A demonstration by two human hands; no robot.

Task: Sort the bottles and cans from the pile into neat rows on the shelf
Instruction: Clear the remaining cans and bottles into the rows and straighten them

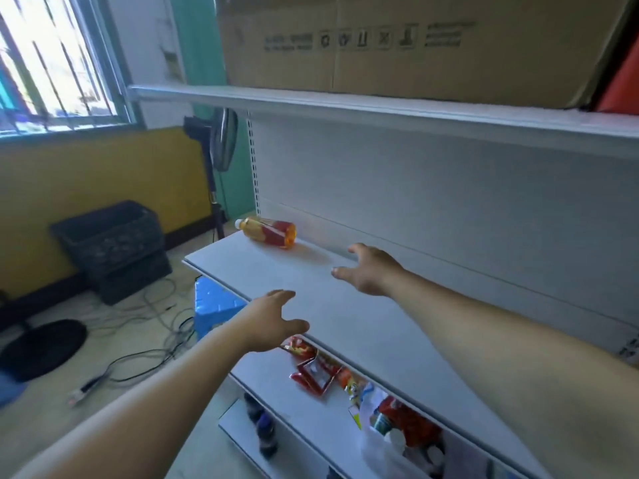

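Now | bottle [268, 232] lying at shelf [262, 274] end | left hand [273, 321], right hand [371, 273]: fingers [358, 249] apart, short of it

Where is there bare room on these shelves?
The middle shelf is bare from the lying bottle at its far-left end rightward, beneath the left hand and right hand. The lower shelf is crowded with packets and a bag; a box fills the top shelf.
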